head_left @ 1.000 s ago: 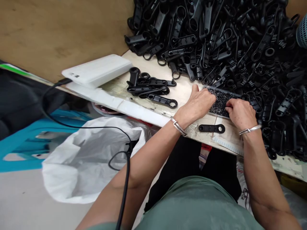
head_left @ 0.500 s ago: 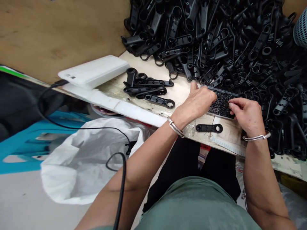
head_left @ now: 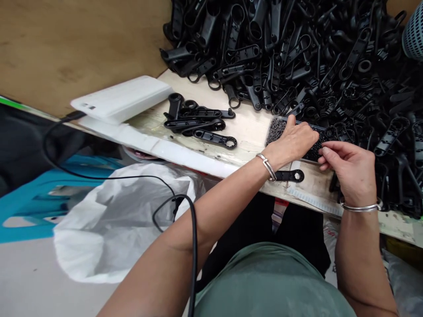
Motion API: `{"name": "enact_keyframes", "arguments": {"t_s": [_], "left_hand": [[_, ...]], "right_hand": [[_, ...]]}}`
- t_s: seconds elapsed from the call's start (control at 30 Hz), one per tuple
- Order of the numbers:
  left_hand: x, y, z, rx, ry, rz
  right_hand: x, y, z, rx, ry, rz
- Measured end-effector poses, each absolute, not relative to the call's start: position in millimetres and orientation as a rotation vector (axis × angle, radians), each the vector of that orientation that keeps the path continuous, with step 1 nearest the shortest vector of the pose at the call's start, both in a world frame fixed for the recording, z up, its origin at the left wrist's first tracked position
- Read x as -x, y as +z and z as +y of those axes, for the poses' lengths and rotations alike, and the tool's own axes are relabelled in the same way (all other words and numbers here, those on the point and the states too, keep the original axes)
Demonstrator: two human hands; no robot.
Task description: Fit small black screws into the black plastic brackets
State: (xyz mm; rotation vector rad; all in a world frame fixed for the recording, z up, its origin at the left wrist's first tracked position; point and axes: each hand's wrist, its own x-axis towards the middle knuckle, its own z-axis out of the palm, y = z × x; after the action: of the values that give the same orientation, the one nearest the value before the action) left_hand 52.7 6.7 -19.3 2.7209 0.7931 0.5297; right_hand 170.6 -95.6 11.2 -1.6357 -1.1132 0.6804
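Note:
Over a shallow clear tray [head_left: 268, 132] of tiny dark parts [head_left: 276, 127], my left hand [head_left: 296, 135] reaches across with its fingers bent together; what they pinch, if anything, is hidden. My right hand [head_left: 350, 165] is at the tray's right end, thumb and forefinger pressed together. Anything between those fingertips is too small to make out. The two hands are close but apart. Below my left wrist lies a single black plastic arm with a toothed ring end [head_left: 291, 175], partly covered by that wrist.
A big heap of black plastic parts [head_left: 264, 53] fills the back and right. Several similar arms [head_left: 198, 121] lie left of the tray, near a white box with a cable [head_left: 124, 97]. A white bag [head_left: 109, 224] hangs open below the table edge. A blue basket [head_left: 413, 39] stands far right.
My left hand has moved right across the tray, uncovering its left end and bringing the wrist over the single black arm. My right hand has shifted slightly right and down.

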Motion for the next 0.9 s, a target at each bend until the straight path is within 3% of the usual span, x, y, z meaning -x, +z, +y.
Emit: {"name": "enact_keyframes", "arguments": {"t_s": [0.23,0.6,0.9], "left_hand": [[-34.1,-3.0,10.6,-2.513,0.667,0.901],[-3.5,-7.1,-34.1,-1.407,1.151,0.615],[-2.7,-14.9,-53.3,-1.353,1.196,0.697]], "right_hand": [[-169.7,10.2,-104.8,1.53,0.707,-1.009],[-157.2,10.5,-106.0,1.258,1.369,-0.849],[-135.4,6.2,-108.4,1.313,1.278,-0.894]]}}
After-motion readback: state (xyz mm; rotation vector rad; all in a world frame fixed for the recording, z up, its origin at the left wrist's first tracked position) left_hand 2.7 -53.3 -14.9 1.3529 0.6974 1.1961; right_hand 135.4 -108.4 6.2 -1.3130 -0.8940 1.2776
